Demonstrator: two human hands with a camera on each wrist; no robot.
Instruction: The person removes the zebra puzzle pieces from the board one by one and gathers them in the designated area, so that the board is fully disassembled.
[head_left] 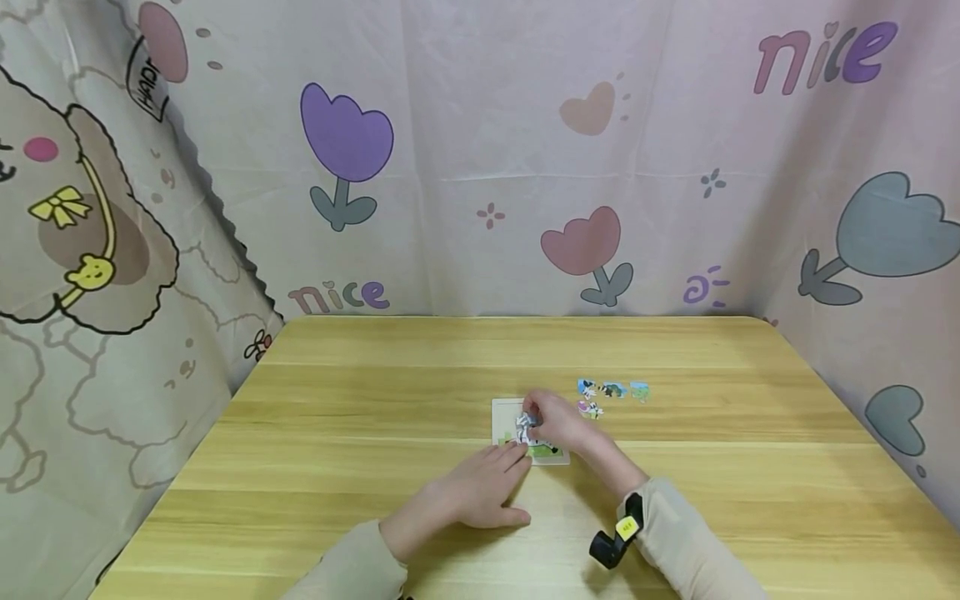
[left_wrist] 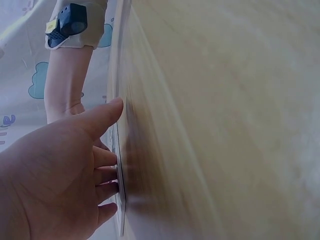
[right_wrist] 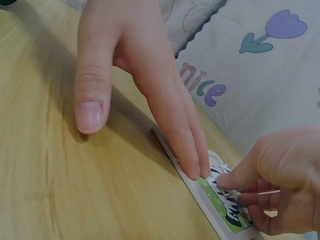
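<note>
The right hand point(head_left: 558, 421) pinches a zebra piece point(head_left: 524, 425), and if the outstretched left hand point(head_left: 483, 489) presses too lightly, a crooked push could skid the board point(head_left: 503, 413).

Both sleeves point(head_left: 697, 542) are beige; at the right cuff point(head_left: 660, 510) sits a black wrist camera point(head_left: 604, 550) bearing a yellow label point(head_left: 627, 527).

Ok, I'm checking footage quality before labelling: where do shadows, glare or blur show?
Head view: loose pieces lack crisp detail; left wrist view: table grain looks soft, pale glare near the right edge; right wrist view: a shadow crosses the table beside the left hand.
</note>
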